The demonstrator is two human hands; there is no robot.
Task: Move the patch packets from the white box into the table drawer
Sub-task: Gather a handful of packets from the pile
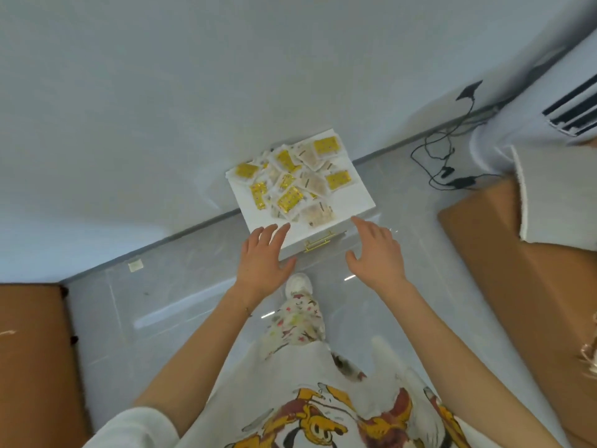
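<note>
- Head view, looking steeply down at a pale tiled floor beside a white wall.
- Far left, near edge: brown cardboard box, partly cut off by the frame.
- Left hand: fingers spread and extended, palm down, holding nothing; fingertips overlap the near left edge of the white table top. Contact cannot be confirmed.
- Centre: patch packets, yellow and pale, lie in a loose overlapping heap on the table top, mostly toward its far side.
- Table drawer sits in the near face of the table, closed, with a gold handle between the two hands.
- Right hand: open, fingers loosely extended, empty, just beside the near right corner of the table.
- Right: black cables on the floor along the wall; larger cardboard box at the frame edge.
</note>
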